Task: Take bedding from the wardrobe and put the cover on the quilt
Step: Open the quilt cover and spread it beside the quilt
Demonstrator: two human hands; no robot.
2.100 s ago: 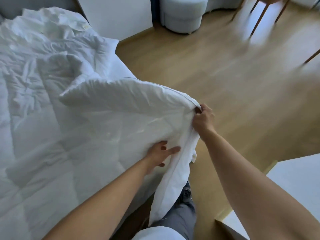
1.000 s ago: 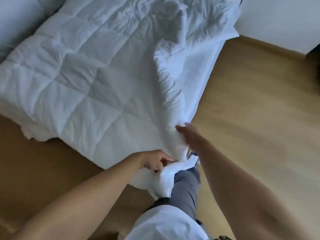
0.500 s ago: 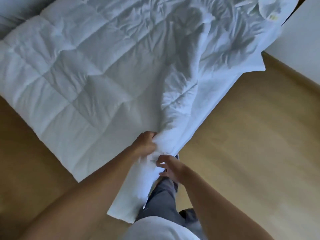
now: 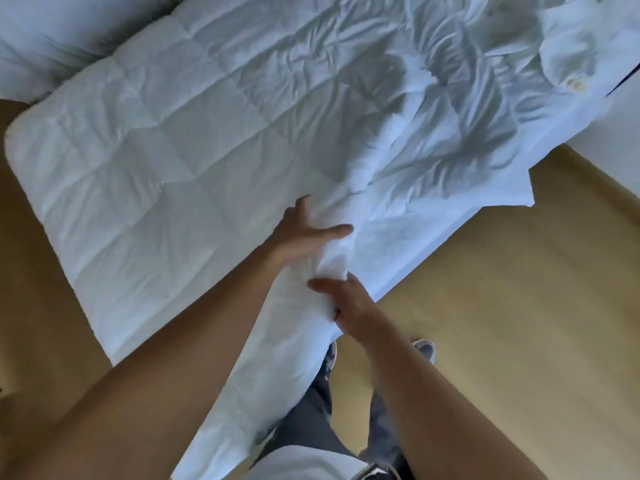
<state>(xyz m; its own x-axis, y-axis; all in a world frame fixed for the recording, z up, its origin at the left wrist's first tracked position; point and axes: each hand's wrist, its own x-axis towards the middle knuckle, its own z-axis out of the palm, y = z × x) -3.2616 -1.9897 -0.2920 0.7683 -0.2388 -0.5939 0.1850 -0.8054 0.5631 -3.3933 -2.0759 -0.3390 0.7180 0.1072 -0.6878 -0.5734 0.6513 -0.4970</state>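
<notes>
A: Quilt position?
B: Spread flat across upper left and centre. White, stitched in squares. Wooden floor visible past its left edge and off to the right. Support underneath: unknown.
A: Cover?
B: Thin, white, heavily creased, draped over the quilt's right part. One corner sticking out over the floor at right. Small yellowish mark near the top right (too blurred to read).
A: Left hand?
B: Laid on a bunched fold of white cloth, right at the line between quilt and cover. Thumb and forefinger straight and spread apart, other fingers buried in cloth. Grasping or only pressing: can't tell.
A: Right hand?
B: Just below the left, close beside it. Fingers curled into the same fold, thumb laid across its top, so clenched on cloth. Which layer, quilt or cover: can't tell.
A: Below the hands?
B: Long white tail of that fold running down to the lower edge of view, beside the left leg. Dark grey trousers, two shoes on the floor.
A: Anything else?
B: Pale padded surface past the quilt's top left corner, white panel at far right.
</notes>
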